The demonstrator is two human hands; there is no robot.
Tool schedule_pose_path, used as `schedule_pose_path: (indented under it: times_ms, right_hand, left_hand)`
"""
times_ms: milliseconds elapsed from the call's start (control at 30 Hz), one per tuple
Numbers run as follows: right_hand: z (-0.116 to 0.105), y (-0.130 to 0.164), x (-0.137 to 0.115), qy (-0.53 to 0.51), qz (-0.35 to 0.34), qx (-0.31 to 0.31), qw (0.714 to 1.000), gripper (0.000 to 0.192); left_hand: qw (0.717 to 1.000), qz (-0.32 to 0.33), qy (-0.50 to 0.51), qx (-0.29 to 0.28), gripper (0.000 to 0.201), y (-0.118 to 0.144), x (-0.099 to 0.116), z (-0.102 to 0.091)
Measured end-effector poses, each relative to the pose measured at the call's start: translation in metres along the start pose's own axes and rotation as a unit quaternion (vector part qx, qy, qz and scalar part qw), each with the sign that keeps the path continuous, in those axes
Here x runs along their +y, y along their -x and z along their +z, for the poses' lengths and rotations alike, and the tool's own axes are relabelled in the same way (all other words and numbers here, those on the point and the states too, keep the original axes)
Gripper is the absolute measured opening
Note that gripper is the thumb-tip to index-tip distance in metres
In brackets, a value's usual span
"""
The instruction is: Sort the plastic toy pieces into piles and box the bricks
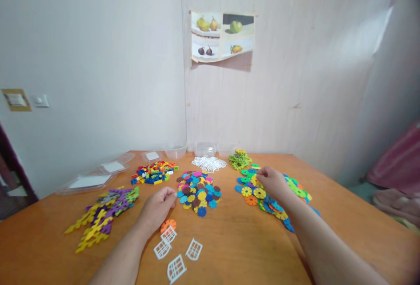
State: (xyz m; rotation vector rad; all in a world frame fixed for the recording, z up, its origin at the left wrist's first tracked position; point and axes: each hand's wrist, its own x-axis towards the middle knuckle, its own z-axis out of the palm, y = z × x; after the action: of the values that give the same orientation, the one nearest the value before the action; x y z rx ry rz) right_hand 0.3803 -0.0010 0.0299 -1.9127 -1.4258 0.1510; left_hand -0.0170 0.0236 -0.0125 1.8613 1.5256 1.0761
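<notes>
Grips curled, contents hidden | left hand by orange disc | right hand on disc pile

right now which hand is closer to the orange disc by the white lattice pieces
Left. The left hand rests curled just above the orange disc, almost touching it. The right hand is far off to the right, on the pile of big coloured discs.

Wooden table – piles of colourful discs, bricks, white lattice pieces

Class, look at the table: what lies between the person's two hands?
In the head view, a pile of small round discs lies between the left hand and the right hand.
</notes>
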Motion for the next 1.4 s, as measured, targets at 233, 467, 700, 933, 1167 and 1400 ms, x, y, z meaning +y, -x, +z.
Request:
schedule_pose_path:
  times_ms: [233, 467, 700, 933, 1167, 1400]
  right_hand:
    - [0.009, 0.021, -0.02, -0.005, -0.072, 0.031, 0.997, 0.017]
    - [0.039, 0.108, -0.089, -0.044, -0.213, -0.31, 0.926, 0.012]
    - [0.049, 0.135, -0.114, -0.011, -0.292, -0.354, 0.888, 0.023]
    - [0.059, 0.13, -0.113, -0.036, -0.251, -0.391, 0.885, 0.03]
    - [0.053, 0.12, -0.116, -0.031, -0.248, -0.44, 0.863, 0.03]
    - [0.05, 0.12, -0.12, -0.021, -0.226, -0.441, 0.868, 0.027]
  left_hand:
    - [1.0, 0.004, 0.011, 0.013, 0.032, 0.002, 0.002, 0.002]
    - [1.0, 0.011, 0.005, 0.018, 0.029, 0.002, 0.002, 0.004]
    - [1.0, 0.001, 0.01, 0.021, 0.031, 0.0, -0.003, 0.007]
    - [1.0, 0.011, 0.018, 0.019, 0.029, 0.003, 0.003, 0.006]
    - [1.0, 0.007, 0.019, 0.013, 0.029, 0.003, 0.004, 0.006]
    - [0.999, 0.008, 0.032, 0.012, 0.028, 0.004, 0.004, 0.006]
